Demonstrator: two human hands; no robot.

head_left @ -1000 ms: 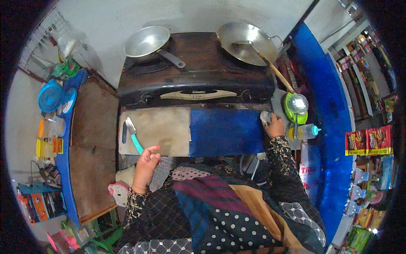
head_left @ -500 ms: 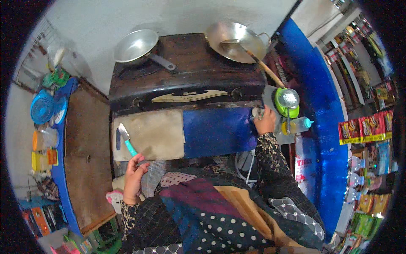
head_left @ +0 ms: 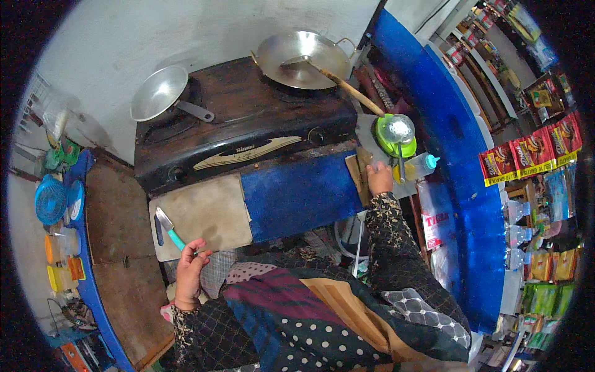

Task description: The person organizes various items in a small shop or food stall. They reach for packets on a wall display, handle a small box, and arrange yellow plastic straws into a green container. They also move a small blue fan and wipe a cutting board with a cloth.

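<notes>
Near the front edge of a pale cutting board, my left hand has its thumb and forefinger apart. Its fingertips are beside the handle end of a knife with a turquoise handle, which lies on the board, blade pointing away; whether they touch is unclear. My right hand is at the right end of a blue surface, beside a brown strip. Its fingers are bent together, and what they pinch, if anything, is too small to tell. Close to it are a squeeze bottle with a light-blue cap and a metal skimmer on a green dish.
Behind the board stands a dark two-burner stove, with a frying pan on its left and a wok on its right. A wooden-handled spatula leans out of the wok. A blue partition runs along the right, hung with red sachets.
The whole view has shifted and tilted, so the stove and board sit lower left. The brown strip beside my right hand now shows. My left hand stays by the knife handle.
</notes>
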